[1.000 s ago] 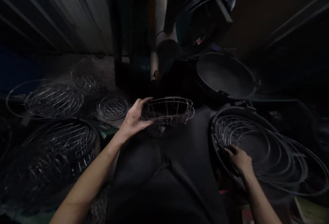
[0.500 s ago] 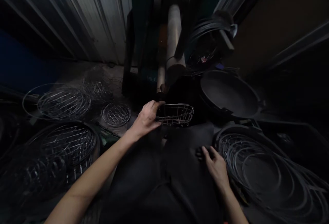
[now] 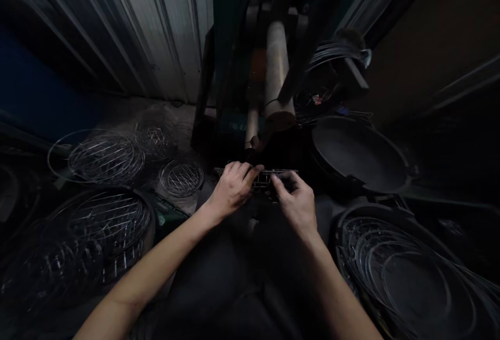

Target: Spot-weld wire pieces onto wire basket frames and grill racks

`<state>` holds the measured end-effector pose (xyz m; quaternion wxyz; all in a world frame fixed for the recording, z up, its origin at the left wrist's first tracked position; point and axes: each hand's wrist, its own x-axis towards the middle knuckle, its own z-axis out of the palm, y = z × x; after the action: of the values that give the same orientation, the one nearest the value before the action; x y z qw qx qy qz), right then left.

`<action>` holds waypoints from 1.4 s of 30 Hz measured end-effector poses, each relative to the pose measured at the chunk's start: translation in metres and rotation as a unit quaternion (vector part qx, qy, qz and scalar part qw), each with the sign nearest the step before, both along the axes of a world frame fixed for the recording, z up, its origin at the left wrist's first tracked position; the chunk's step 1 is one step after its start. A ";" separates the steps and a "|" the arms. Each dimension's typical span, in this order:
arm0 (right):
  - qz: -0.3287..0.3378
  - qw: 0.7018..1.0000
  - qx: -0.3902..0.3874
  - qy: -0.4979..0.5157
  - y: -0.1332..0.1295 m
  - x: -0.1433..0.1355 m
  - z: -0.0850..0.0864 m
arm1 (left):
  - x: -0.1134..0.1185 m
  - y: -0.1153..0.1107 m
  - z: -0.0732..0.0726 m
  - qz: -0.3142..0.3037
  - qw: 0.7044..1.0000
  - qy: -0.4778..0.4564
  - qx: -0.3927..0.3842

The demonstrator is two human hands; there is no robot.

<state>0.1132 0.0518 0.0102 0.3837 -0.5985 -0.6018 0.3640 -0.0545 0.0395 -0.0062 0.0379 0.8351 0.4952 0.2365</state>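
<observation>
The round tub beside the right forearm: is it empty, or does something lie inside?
Not empty: the round tub holds wire rings; several curved wires show inside its rim.

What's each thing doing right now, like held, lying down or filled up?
Wire basket: held, seen edge-on.
Left hand: gripping the wire basket.
Right hand: fingers bent at the basket's right side; grip unclear.
Left tub: piled with wire grids.
Right tub: holding wire rings.
Small round grid: lying flat.
</observation>
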 end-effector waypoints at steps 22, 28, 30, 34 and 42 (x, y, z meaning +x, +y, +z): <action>0.030 0.992 0.122 0.009 0.020 -0.030 -0.011 | -0.024 0.015 -0.012 0.013 0.993 -0.110 0.028; 0.025 0.990 0.139 0.000 0.026 -0.033 -0.007 | -0.027 0.023 -0.010 0.012 0.993 -0.111 0.032; 0.020 0.990 0.141 -0.002 0.028 -0.034 -0.007 | -0.027 0.025 -0.011 0.010 0.993 -0.111 0.029; 0.014 0.990 0.140 0.000 0.029 -0.034 -0.009 | -0.027 0.028 -0.011 0.002 0.993 -0.115 0.022; 0.016 0.988 0.154 -0.002 0.036 -0.037 -0.013 | -0.030 0.035 -0.015 0.018 0.993 -0.101 0.049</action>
<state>0.0760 0.0874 -0.0032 0.4641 -0.5229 -0.6614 0.2715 -0.0844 0.0742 -0.0214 0.0428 0.7985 0.4917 0.3446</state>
